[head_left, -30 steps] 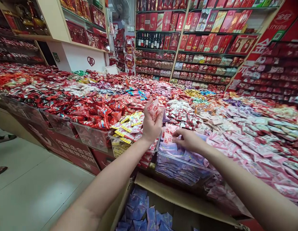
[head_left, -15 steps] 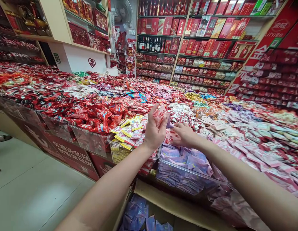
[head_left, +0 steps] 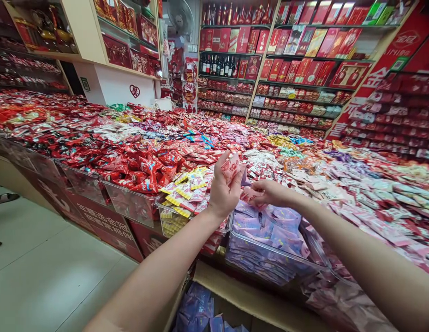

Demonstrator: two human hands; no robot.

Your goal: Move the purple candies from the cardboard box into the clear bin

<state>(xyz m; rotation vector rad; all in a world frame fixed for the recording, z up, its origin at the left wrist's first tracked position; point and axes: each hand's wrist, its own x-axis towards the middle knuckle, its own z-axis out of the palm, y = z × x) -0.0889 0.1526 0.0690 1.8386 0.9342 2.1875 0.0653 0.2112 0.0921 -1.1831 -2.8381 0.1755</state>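
Note:
My left hand point(head_left: 225, 189) is raised over the bins and closed around a pink candy packet point(head_left: 230, 167) with red print. A bit of purple wrapper shows just behind its fingers. To its right, my right hand point(head_left: 270, 192) pinches another pink packet point(head_left: 249, 194) between thumb and fingers, low over the back of a clear bin point(head_left: 277, 256). That bin is filled with neatly stacked purple packets point(head_left: 270, 226). Left of my left wrist lie yellow and white packets point(head_left: 187, 189) in the neighbouring bin.
Red twisted packets point(head_left: 145, 166) heap up on the left. Pink packets point(head_left: 366, 216) spread to the right. An open cardboard box point(head_left: 249, 295) with purple packets stands below the bins. Shelves point(head_left: 231, 51) of bottles and red boxes line the back. A person's foot shows at far left.
My right hand has drawn the pink packet slightly up, so it shows more clearly between the fingers. My left hand keeps its hold. The view has shifted slightly.

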